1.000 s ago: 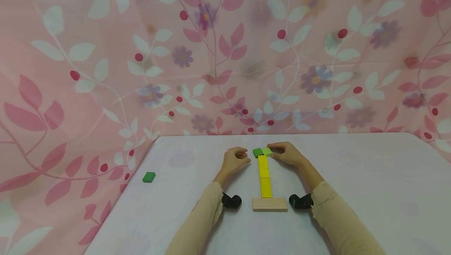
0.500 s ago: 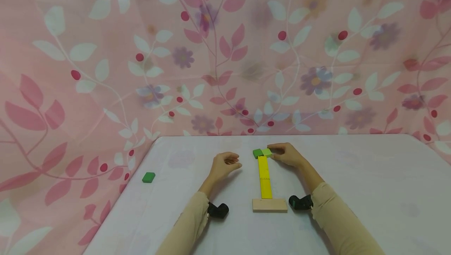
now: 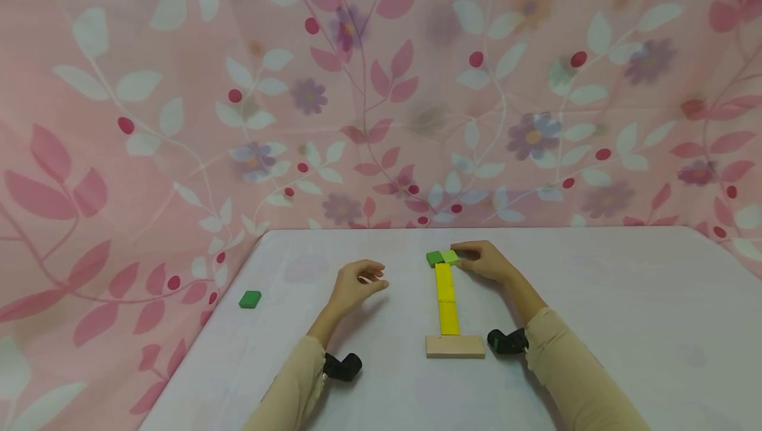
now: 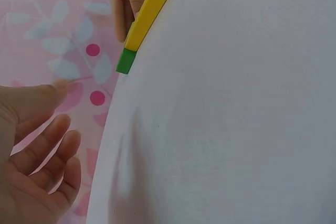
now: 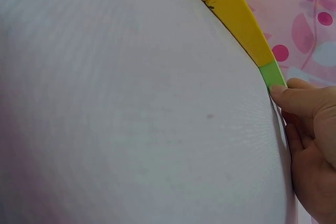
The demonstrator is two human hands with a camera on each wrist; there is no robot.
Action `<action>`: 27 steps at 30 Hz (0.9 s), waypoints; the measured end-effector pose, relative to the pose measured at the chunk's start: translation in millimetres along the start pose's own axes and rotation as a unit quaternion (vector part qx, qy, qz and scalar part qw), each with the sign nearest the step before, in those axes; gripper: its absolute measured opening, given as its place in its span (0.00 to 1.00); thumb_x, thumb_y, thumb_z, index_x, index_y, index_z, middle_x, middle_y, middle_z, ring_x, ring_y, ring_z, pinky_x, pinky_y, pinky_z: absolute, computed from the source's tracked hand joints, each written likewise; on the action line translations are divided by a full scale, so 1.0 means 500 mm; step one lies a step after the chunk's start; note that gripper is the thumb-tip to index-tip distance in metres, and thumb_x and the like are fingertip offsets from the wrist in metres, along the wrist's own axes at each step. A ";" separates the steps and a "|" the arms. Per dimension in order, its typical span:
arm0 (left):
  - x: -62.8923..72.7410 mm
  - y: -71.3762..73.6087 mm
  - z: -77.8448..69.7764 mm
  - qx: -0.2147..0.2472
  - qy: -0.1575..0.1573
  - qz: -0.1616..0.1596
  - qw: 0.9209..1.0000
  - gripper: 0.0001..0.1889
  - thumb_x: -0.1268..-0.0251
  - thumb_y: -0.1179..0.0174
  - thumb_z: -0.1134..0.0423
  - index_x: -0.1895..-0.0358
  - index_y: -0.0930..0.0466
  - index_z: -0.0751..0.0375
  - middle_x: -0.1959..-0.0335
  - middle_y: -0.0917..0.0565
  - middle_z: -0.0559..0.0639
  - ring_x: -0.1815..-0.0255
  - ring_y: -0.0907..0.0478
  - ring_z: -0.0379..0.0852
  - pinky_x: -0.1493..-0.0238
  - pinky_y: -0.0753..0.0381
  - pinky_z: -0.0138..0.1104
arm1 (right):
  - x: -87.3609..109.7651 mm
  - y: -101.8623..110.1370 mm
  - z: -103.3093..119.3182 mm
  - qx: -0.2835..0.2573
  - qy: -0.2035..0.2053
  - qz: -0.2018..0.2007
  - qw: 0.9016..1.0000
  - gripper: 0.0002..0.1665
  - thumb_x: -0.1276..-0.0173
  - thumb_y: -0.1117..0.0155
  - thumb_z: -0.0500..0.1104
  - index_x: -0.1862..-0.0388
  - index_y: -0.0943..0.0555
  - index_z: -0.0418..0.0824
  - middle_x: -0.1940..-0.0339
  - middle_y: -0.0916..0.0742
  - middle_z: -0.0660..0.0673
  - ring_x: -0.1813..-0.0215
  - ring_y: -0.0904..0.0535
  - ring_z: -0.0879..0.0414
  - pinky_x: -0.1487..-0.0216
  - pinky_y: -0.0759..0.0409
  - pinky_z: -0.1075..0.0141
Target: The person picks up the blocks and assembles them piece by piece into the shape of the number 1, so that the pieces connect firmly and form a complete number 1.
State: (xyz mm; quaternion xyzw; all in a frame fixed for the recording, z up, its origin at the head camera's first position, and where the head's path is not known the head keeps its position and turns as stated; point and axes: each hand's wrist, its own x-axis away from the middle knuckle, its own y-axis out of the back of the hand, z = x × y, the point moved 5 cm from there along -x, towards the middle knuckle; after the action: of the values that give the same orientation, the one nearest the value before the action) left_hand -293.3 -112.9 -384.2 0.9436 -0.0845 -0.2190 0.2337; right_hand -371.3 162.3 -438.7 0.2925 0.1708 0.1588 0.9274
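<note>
My left hand (image 3: pixel 352 287) is over the table left of the yellow blocks, holding nothing, its fingers loosely bent and apart from the thumb. At the far end of the row, my right hand (image 3: pixel 489 262) pinches the light green block (image 3: pixel 449 257) at its right side; the thumb lies on its edge in the right wrist view. A darker green block (image 3: pixel 434 259) sits against it on the left. Two flat yellow blocks (image 3: pixel 446 299) run end to end from this green pair toward me. Across their near end lies a plain wooden block (image 3: pixel 455 347).
Another green block (image 3: pixel 250 299) lies alone near the left edge of the white-covered table (image 3: pixel 595 299). A pink floral cloth (image 3: pixel 381 87) hangs behind the table. Black wrist cameras (image 3: pixel 343 367) are strapped to both forearms.
My left hand has moved away from the dark green block, to the left and slightly toward me. The right hand stays at the light green block, and the blocks have kept their places.
</note>
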 end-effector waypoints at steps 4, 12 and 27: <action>0.009 0.009 0.040 -0.010 0.000 0.002 1.000 0.16 0.50 0.31 0.71 0.57 0.19 0.73 0.65 0.16 0.63 0.67 0.19 0.50 0.63 0.21 0.36 | 0.001 -0.001 0.001 -0.006 -0.003 0.001 1.000 0.23 0.37 0.39 0.33 0.43 0.25 0.26 0.43 0.21 0.32 0.38 0.29 0.37 0.36 0.36 0.46; 0.045 0.054 0.039 -0.017 0.043 -0.002 0.999 0.16 0.50 0.31 0.72 0.56 0.19 0.72 0.64 0.16 0.64 0.65 0.19 0.52 0.61 0.22 0.35 | 0.002 -0.002 0.003 -0.010 -0.013 -0.001 1.000 0.23 0.37 0.39 0.33 0.43 0.25 0.27 0.43 0.21 0.32 0.38 0.30 0.37 0.36 0.37 0.45; 0.090 0.166 0.090 -0.042 0.067 -0.065 0.995 0.17 0.49 0.31 0.70 0.55 0.19 0.72 0.63 0.16 0.63 0.65 0.20 0.45 0.60 0.22 0.31 | -0.001 0.001 0.001 -0.001 0.003 0.003 1.000 0.23 0.37 0.39 0.32 0.43 0.26 0.26 0.43 0.21 0.31 0.38 0.29 0.37 0.36 0.36 0.46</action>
State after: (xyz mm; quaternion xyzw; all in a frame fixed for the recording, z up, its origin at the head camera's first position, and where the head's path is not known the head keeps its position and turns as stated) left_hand -278.2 -215.8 -397.0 0.9489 0.0023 -0.1738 0.2635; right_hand -371.6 162.2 -437.7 0.2912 0.1722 0.1624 0.9269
